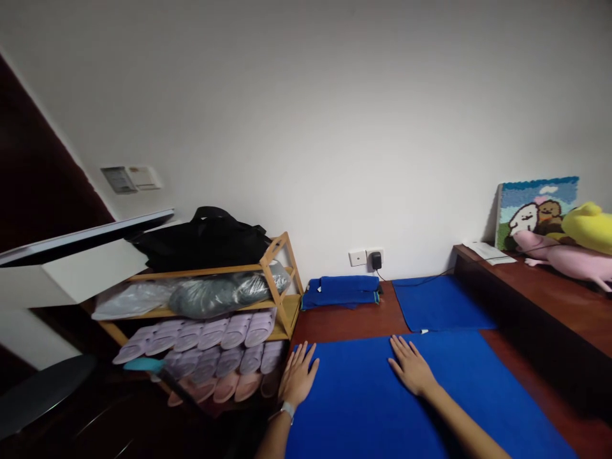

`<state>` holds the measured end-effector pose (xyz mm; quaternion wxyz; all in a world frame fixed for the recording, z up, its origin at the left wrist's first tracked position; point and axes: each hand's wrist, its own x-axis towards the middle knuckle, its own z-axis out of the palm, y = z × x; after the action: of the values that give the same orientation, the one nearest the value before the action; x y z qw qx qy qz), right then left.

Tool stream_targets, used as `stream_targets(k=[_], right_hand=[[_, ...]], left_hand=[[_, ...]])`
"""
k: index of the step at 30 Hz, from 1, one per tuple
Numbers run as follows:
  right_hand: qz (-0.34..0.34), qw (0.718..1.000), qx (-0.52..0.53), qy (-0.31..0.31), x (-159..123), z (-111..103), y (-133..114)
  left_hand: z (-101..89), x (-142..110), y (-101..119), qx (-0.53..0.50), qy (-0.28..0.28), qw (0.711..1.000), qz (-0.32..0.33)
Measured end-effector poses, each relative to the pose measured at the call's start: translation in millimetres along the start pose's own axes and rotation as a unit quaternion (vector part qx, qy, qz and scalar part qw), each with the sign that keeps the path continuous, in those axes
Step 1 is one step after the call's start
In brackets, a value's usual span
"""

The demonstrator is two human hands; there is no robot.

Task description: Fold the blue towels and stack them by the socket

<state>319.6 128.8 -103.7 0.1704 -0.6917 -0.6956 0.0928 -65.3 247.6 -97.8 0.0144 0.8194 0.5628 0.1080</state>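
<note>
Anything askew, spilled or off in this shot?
The white box juts, tilted, past the left end of the shoe rack; looks precarious, though the lens may exaggerate. The blue cloth under the left hand and right hand lies flat. No visible spill or damage.

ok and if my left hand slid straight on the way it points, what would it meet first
Probably the folded blue cloth: your left hand points towards it across a strip of reddish-brown tabletop, though depth is hard to judge from one view.

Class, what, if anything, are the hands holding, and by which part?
Nothing is held: the left hand and right hand lie open, palms down, on the blue cloth.
</note>
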Motion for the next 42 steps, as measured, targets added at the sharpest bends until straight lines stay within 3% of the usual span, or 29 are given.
stream_targets(k=[9, 12, 15, 21, 24, 26, 28, 31, 34, 37, 39, 42], right_hand=[[0.157, 0.983, -0.077, 0.046, -57.7, -53.0, 198.2], [0.194, 0.975, -0.092, 0.062, -62.8, -59.9, 237.6], [0.198, 0.974, -0.095, 0.053, -67.2, -58.5, 251.4], [0.219, 0.968, -0.114, 0.047, -71.7, -64.1, 247.7], [0.193, 0.969, -0.139, 0.071, -62.7, -66.6, 215.6], [0.135, 0.978, -0.132, 0.087, -51.4, -61.8, 170.0], [0.066, 0.99, -0.093, 0.084, -36.3, -50.9, 108.6], [-0.021, 0.999, -0.03, 0.041, -10.6, -29.0, 14.8], [-0.058, 0.998, 0.006, 0.001, 7.6, -11.5, -39.4], [-0.038, 0.999, 0.006, -0.02, 5.9, -4.6, -32.2], [-0.004, 1.0, -0.007, -0.02, -6.5, -6.3, 1.3], [0.056, 0.998, -0.037, -0.004, -33.1, -19.1, 73.5]], left_hand=[[2.5, 3.3, -1.0, -0.001, 0.009, 1.0, 0.002], [2.4, 3.8, -1.3, 0.0, 0.013, 1.0, 0.002], [2.0, 4.0, -1.3, 0.005, 0.011, 1.0, 0.0], [-0.2, 1.8, 0.9, 0.001, 0.016, 1.0, -0.01], [2.9, 1.3, -0.3, -0.003, 0.021, 1.0, -0.011], [5.8, 1.7, -1.7, -0.002, 0.022, 1.0, -0.01], [7.8, 2.2, -2.5, -0.002, 0.023, 1.0, -0.008], [7.8, 2.0, -2.1, -0.004, 0.026, 1.0, -0.001], [5.4, 0.7, -0.5, -0.002, 0.026, 1.0, 0.0], [3.8, -0.1, 0.0, 0.002, 0.02, 1.0, -0.003], [4.2, 0.3, -0.4, 0.003, 0.017, 1.0, -0.003], [6.4, 2.2, -1.4, -0.001, 0.019, 1.0, -0.006]])
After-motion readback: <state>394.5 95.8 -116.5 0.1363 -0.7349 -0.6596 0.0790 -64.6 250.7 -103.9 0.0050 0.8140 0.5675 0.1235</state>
